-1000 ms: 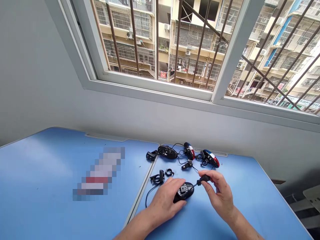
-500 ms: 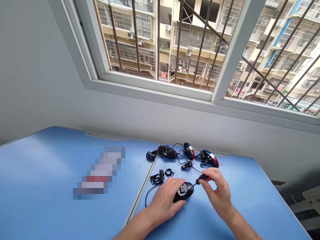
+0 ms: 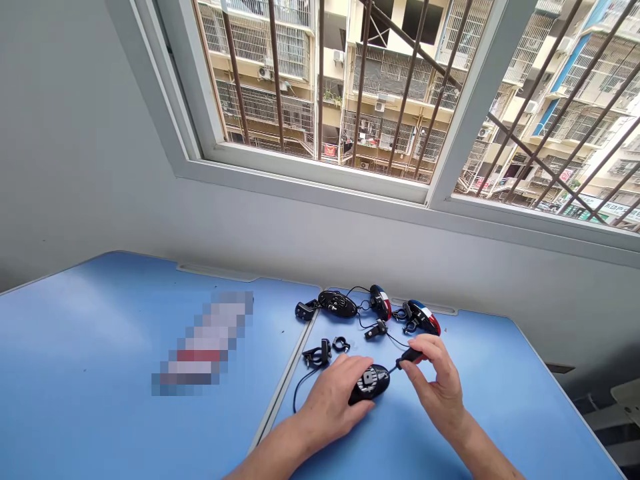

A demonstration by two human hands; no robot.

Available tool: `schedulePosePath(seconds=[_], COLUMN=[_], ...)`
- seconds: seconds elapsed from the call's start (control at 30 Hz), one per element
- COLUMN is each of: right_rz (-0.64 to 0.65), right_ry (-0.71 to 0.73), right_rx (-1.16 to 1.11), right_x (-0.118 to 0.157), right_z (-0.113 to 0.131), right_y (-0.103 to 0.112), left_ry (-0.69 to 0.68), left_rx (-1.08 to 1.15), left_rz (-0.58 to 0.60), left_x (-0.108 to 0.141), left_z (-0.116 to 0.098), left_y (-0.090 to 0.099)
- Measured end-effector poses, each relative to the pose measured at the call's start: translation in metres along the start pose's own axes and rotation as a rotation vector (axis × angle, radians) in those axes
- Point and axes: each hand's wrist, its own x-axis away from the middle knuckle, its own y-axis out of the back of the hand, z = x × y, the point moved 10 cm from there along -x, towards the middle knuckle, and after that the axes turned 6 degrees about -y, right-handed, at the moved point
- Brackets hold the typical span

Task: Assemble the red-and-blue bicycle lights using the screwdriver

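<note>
My left hand is wrapped round a black oval bike horn, its grilled face up on the blue table. In my right hand, pinched between thumb and fingers, is a small black-handled screwdriver. Its thin shaft points left and down to the upper right end of the horn; whether the tip sits in a screw I cannot make out. Left of the horn lie a black button switch with a clamp and a loose black clamp ring. A cable runs from the switch towards my left hand.
Behind my hands lie another black horn, two horns with red, white and blue faces, and a small wired switch. A blurred, pixelated item lies on the left tabletop. A barred window is behind.
The view has shifted slightly, so everything sits a little further right. Both hands keep their grips, and the screwdriver stays at the horn's end.
</note>
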Motion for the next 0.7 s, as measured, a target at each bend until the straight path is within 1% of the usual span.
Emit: schedulePosePath(seconds=[0.07, 0.2, 0.27, 0.43, 0.5, 0.6, 0.7], right_rz=[-0.010, 0.084, 0.104, 0.081, 0.032, -0.021, 0.001], right_ry=[-0.022, -0.071, -0.088, -0.003, 0.016, 0.007, 0.030], right_rx=[-0.019, -0.075, -0.090, 0.008, 0.039, 0.048, 0.043], right_x=[0.000, 0.001, 0.002, 0.001, 0.000, -0.001, -0.003], right_z=[-0.003, -0.009, -0.009, 0.003, 0.005, 0.005, 0.008], right_y=[0.003, -0.001, -0.003, -0.008, -0.005, 0.002, 0.003], left_ry=[0.004, 0.005, 0.005, -0.001, -0.011, -0.013, -0.001], left_rx=[0.001, 0.006, 0.007, -0.005, -0.010, -0.011, -0.009], left_rz=[0.001, 0.006, 0.008, 0.009, 0.002, -0.006, -0.004], left_x=[0.000, -0.001, -0.001, -0.001, 0.000, 0.000, 0.000], left_z=[0.001, 0.000, -0.001, -0.002, -0.003, -0.004, -0.003], left_y=[0.000, 0.000, 0.001, 0.000, 0.000, 0.001, 0.001])
